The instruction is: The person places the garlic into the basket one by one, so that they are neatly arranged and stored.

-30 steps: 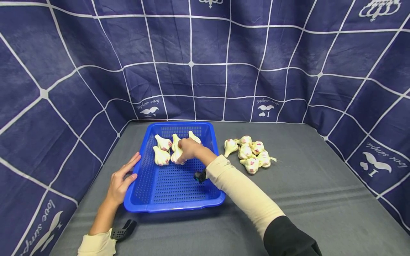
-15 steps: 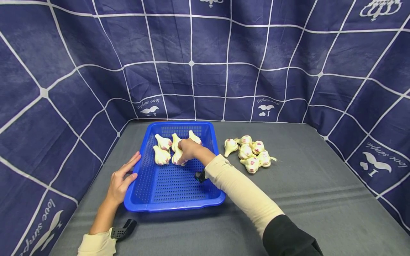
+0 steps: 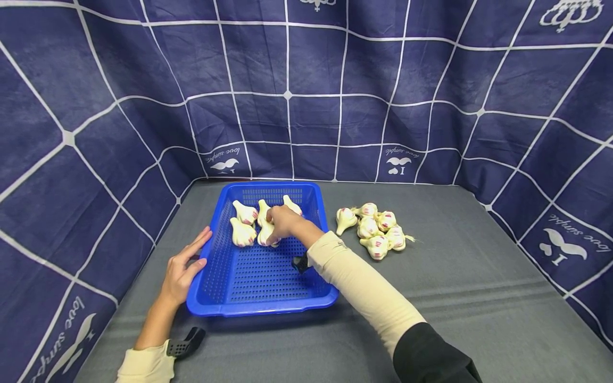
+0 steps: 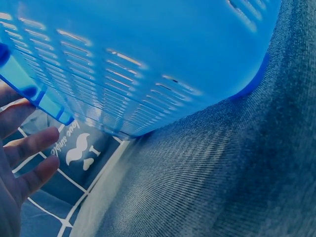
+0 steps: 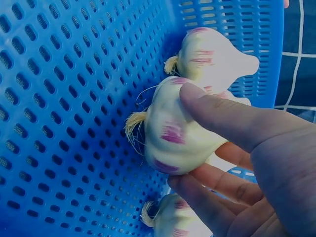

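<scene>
A blue perforated plastic basket stands on the grey cloth, with several garlic bulbs in its far half. Inside it, my right hand pinches a garlic bulb between thumb and fingers. In the right wrist view that bulb shows purple marks and a tuft of roots, low against the basket floor. Another garlic bulb lies right beside it. On the basket's left side, my left hand rests against the rim, fingers extended; the left wrist view shows fingers spread beside the rim.
To the right of the basket, a heap of garlic bulbs lies on the grey cloth. A dark blue curtain with white lines hangs at the back and along both sides.
Almost nothing differs. The right hand stays on the garlic bulb, which has shifted very slightly, and the left hand keeps its place at the rim.
</scene>
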`<action>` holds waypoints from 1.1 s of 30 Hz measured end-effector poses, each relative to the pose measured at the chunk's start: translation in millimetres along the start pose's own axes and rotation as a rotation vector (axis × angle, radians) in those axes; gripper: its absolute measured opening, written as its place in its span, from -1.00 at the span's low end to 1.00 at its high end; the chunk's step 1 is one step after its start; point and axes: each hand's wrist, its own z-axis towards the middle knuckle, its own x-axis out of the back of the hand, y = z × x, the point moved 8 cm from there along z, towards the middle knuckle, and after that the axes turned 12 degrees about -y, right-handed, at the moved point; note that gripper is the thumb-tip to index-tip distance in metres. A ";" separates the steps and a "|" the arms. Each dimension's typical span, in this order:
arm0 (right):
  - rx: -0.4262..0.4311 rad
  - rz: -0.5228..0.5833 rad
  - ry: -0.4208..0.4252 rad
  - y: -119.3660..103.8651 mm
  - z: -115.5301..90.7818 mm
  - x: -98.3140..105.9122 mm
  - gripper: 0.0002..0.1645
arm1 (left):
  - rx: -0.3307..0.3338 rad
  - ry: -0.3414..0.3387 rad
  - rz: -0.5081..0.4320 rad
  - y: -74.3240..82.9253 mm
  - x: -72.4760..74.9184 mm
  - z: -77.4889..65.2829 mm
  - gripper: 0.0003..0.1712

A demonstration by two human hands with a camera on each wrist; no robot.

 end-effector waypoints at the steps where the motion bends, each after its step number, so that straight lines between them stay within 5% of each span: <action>1: -0.001 0.002 0.001 0.1 -0.3 0.3 -0.27 | 0.000 0.000 0.000 0.3 0.1 0.2 -0.40; 33: 0.025 0.165 0.049 25.2 -27.1 36.1 -0.31 | 0.005 -0.002 0.001 -6.4 -1.6 -1.0 -0.41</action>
